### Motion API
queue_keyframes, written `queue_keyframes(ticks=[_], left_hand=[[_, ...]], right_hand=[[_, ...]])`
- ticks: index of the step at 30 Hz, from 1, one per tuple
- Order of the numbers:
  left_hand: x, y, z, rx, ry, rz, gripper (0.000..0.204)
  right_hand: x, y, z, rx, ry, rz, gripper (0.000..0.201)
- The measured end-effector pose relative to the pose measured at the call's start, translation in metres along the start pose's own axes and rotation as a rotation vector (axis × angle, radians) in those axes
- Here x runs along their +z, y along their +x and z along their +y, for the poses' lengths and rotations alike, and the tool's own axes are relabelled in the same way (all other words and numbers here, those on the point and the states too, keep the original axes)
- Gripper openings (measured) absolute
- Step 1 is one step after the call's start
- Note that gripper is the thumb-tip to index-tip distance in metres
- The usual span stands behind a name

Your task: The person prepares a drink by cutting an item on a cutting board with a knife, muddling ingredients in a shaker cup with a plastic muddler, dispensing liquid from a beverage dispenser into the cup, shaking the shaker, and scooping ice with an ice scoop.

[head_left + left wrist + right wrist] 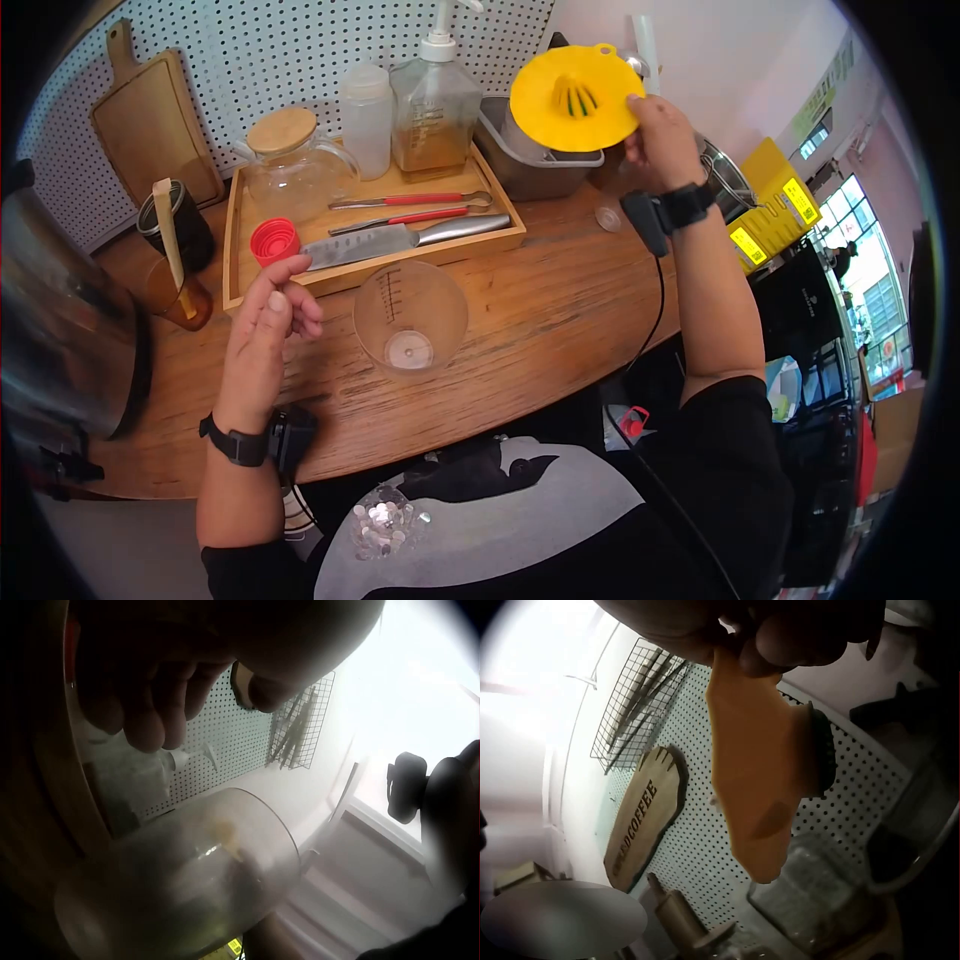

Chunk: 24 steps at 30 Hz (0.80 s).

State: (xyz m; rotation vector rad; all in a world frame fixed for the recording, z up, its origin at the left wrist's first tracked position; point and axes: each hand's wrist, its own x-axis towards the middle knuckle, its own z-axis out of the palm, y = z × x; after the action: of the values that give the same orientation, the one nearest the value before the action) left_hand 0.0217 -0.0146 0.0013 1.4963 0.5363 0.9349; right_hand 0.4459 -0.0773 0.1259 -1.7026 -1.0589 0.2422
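Yellow lid raised in the right hand, off the right end of the wooden tray

Nearest me, below the wooden tray (512, 238), I see the shirt's shiny sequins (383, 522); then my operator's left hand (268, 330) is at the tray's front left corner, fingers loosely bent and gripping nothing, index finger near the red cap (275, 241); whether they touch I cannot tell; the clear cup (410, 325) stands upright just in front of the tray, right of that hand; in the tray, behind its front rim, lie the knife (365, 244) and two red-handled tongs (410, 199), with the glass teapot (292, 183) at its left; beyond its right end the right hand (662, 140) pinches the edge of the yellow lid (545, 112), held up and covering part of the gray bin (532, 178) in the head view; at the tray's back stand the frosted bottle (366, 125) and the pump bottle (432, 125); behind everything rises the pegboard (270, 50)
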Motion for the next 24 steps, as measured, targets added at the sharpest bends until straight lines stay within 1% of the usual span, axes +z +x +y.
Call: queue_keyframes(ticks=[1,3,4,6,7,8,10,17,22,24], left_hand=[[0.001,-0.001,0.0,0.015,0.031,0.0,0.054],[0.001,-0.002,0.001,0.021,0.05,0.005,0.054],[0.001,-0.002,0.001,0.029,0.071,0.012,0.054],[0.002,-0.002,0.003,0.032,0.08,0.023,0.054],[0.003,-0.003,0.003,0.033,0.086,0.033,0.055],[0.003,-0.003,0.003,0.033,0.087,0.035,0.055],[0.002,-0.003,0.003,0.033,0.096,0.031,0.054],[0.003,-0.004,0.002,0.054,0.135,0.017,0.054],[0.004,-0.005,0.004,0.061,0.163,0.011,0.054],[0.004,-0.005,0.003,0.06,0.163,0.014,0.055]], right_hand=[[0.006,0.01,0.009,0.0,-0.003,0.002,0.026],[0.026,0.024,0.027,-0.228,-0.234,0.072,0.032],[0.033,0.025,0.027,-0.228,-0.233,0.072,0.032],[0.05,0.024,0.023,-0.54,-0.628,0.117,0.032],[0.058,0.021,0.014,-0.476,-0.702,0.087,0.03],[0.066,0.024,0.015,-0.477,-0.701,0.086,0.03],[0.079,0.034,0.022,-0.571,-0.755,0.107,0.031],[0.107,0.045,0.024,-0.542,-0.848,0.091,0.029],[0.108,0.041,0.017,-0.555,-0.921,0.06,0.03],[0.1,0.041,0.016,-0.525,-0.837,0.13,0.03]])
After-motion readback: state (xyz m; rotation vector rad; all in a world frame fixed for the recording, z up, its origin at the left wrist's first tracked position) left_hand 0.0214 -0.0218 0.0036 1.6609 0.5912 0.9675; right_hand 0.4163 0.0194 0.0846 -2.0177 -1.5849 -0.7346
